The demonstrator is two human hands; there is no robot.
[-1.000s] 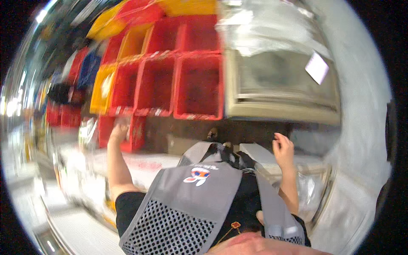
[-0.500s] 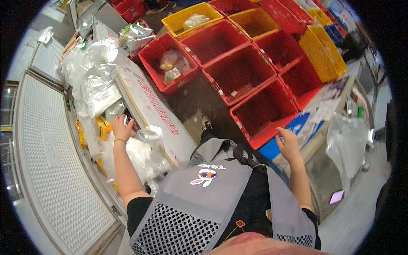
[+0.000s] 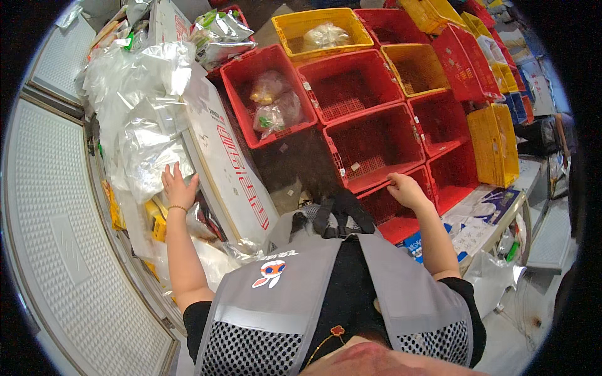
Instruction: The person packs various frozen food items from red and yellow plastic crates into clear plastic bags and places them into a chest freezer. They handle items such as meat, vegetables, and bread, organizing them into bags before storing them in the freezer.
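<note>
My left hand (image 3: pixel 180 186) is open, fingers spread, over the contents of an open chest freezer on the left. Its fingertips are at a shiny clear plastic bag (image 3: pixel 150 156); whether they press on it I cannot tell. Close to its wrist lies a yellow packet (image 3: pixel 157 220), with a dark, shiny pack (image 3: pixel 204 222) on the other side. My right hand (image 3: pixel 407 190) hovers in front of a red crate (image 3: pixel 392 232), fingers loosely bent, with nothing visible in it.
Several red and yellow crates stand ahead; one red crate (image 3: pixel 229 94) holds bagged goods (image 3: pixel 276 103). The raised, ribbed freezer lid (image 3: pixel 56 238) borders the left. A white freezer panel (image 3: pixel 235 169) separates the bags from the floor. Another freezer edge (image 3: pixel 501 207) is at right.
My view has shifted. My left hand has come up from among the packs, its fingers now spread by the clear bag. My right hand has moved left and its fingers are more bent.
</note>
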